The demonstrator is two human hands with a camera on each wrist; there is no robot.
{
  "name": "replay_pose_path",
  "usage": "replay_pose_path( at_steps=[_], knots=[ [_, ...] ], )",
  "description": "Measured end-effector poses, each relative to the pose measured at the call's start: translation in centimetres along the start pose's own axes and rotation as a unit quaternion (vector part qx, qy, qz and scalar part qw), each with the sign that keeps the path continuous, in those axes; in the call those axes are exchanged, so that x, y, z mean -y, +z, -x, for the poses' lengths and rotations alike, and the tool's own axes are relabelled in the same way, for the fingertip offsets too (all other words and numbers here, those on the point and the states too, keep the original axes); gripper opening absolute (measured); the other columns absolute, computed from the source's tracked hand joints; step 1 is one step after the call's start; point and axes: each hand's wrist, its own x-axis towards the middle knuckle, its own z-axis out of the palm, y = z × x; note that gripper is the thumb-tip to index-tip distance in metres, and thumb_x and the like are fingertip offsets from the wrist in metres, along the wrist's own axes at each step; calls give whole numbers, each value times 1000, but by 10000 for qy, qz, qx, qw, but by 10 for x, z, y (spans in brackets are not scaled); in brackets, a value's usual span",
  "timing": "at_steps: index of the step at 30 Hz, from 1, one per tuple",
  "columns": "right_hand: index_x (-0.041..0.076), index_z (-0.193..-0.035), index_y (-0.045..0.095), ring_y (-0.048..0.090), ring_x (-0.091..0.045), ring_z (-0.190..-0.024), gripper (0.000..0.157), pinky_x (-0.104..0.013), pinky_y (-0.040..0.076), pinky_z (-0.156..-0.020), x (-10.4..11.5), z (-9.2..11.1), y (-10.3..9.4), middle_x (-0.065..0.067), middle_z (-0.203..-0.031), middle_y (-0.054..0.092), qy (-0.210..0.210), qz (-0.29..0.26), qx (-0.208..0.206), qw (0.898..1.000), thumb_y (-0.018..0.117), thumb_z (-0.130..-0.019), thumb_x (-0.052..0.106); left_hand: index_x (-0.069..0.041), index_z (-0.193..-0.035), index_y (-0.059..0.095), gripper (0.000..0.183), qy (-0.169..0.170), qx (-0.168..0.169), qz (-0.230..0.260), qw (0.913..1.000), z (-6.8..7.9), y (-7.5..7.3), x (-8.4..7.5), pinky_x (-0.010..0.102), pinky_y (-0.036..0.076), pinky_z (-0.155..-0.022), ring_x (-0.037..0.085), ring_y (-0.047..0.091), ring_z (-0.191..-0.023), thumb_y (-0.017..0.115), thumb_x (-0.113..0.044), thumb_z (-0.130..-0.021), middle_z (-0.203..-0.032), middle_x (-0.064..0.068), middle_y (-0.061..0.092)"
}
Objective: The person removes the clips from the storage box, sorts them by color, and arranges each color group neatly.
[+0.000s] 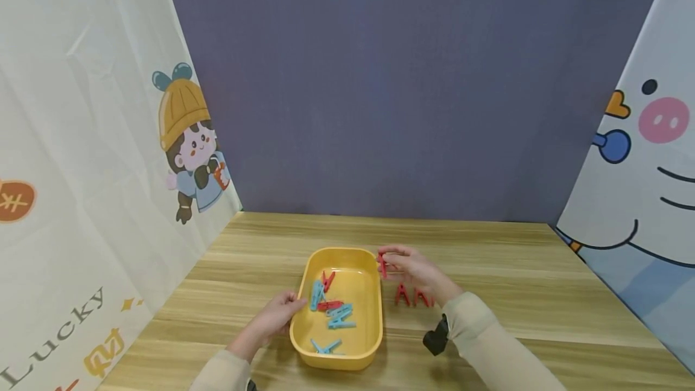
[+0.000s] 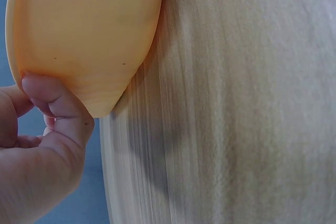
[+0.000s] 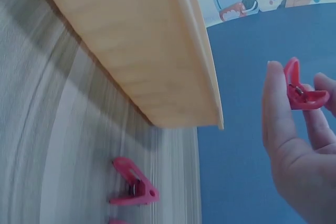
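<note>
A yellow plastic basin (image 1: 365, 300) stands on the table, with several light blue clothespins (image 1: 339, 321) and a few red ones (image 1: 330, 305) lying inside. My left hand (image 1: 279, 314) pinches the left side of its rim, thumb on top in the left wrist view. Just past the basin's right rim, my right hand (image 1: 417, 269) holds a red clothespin (image 3: 311, 104) between thumb and fingers, raised above the tabletop. Below that hand, more red clothespins (image 1: 402, 294) stand on the table in a row, partly hidden by the wrist.
The wood-grain table (image 1: 488, 246) ends at a dark blue-grey backdrop (image 1: 380, 89). Printed cartoon sheets hang at the left (image 1: 81, 137) and right (image 1: 641, 198). A black strap piece (image 1: 436, 336) hangs from the right wrist, low over the table.
</note>
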Motion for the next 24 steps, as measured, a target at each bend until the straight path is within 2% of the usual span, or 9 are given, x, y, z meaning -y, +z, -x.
replay_pose_path(
  at_steps=[5,8,12,18,22,24],
  knots=[
    [-4,-133,36,60,-24,-92,44,-46,44,-88,1,3,-8,-8,-101,60,-85,61,-29,9999,53,-93,5,-2,-91,40,23,-18,20,14,10000,-1,0,0,27,49,-56,15,55,-69,49,-23,-96,-86,11,51],
    [-5,-136,30,60,-22,-91,47,-48,42,-90,2,5,-12,-7,-103,58,-155,66,-10,9999,49,-94,3,-2,-91,40,23,-21,30,21,10000,-1,0,0,27,49,-56,15,55,-69,49,-22,-96,-86,11,51],
    [-6,-136,28,60,-19,-88,47,-49,40,-92,5,8,-18,-7,-106,56,-176,0,-41,9998,47,-94,1,-2,-91,40,23,-39,-5,-17,10000,-1,0,0,28,49,-56,15,55,-69,49,-23,-96,-86,11,51],
    [-8,-137,26,60,-19,-90,51,-40,46,-86,8,14,-29,-7,-108,56,-59,212,-306,9993,51,-94,6,0,-93,40,24,-34,-49,-53,10000,1,1,0,29,50,-56,17,55,-69,48,-23,-96,-87,12,51],
    [-5,-136,30,60,-19,-88,50,-37,48,-84,8,17,-36,-9,-104,54,-58,260,-426,9987,53,-93,8,-1,-92,40,24,-55,-34,-40,10000,0,0,0,28,49,-56,16,55,-69,49,-23,-96,-87,12,51],
    [-2,-135,33,60,-19,-86,47,-36,49,-83,8,18,-40,-10,-102,53,-62,117,-443,9989,53,-93,7,-1,-92,40,23,-60,-19,-44,10000,-1,0,0,28,49,-56,16,55,-69,49,-22,-96,-87,12,51]
  ],
)
